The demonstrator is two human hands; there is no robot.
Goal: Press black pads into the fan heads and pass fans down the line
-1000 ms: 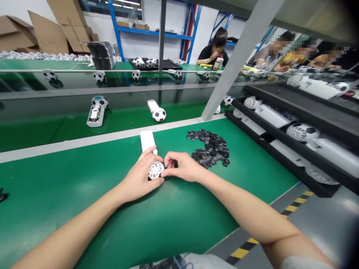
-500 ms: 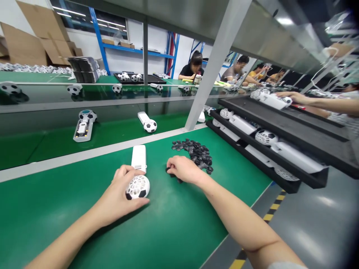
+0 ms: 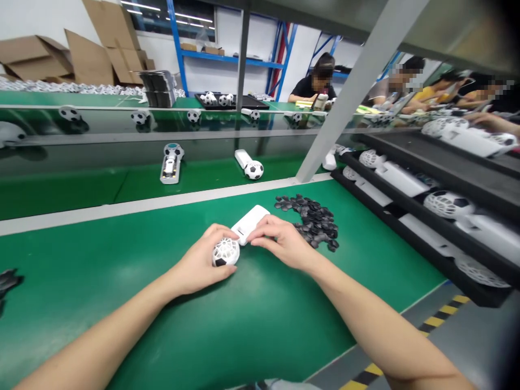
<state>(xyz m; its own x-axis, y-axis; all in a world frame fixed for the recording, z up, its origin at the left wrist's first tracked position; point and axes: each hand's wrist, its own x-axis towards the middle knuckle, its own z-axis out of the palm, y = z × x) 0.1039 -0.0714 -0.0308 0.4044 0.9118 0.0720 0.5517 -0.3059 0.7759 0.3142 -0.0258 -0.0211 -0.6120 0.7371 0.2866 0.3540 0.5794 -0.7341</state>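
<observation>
My left hand (image 3: 203,261) curls round the football-patterned head of a white handheld fan (image 3: 226,253), thumb at the near side and fingers at the far side. The head has an open white grille and a black patch low on its front. Its handle (image 3: 251,221) lies on the green table, angled away to the right. My right hand (image 3: 286,241) is pinched at the handle's near right edge, close to the head; whatever sits between the fingertips is hidden. Just beyond that hand lies a pile of small black pieces (image 3: 317,219).
Black trays (image 3: 385,203) with more fans are stacked at right, beside a grey post (image 3: 345,108). Behind the metal rail (image 3: 122,205), fans lie on a green belt (image 3: 73,179). More black pieces (image 3: 8,281) lie at far left. Several people sit across the line.
My right hand has left the edge of the black pile and come to the fan's handle. The handle has swung from pointing straight away to pointing right. The whole view has shifted.
</observation>
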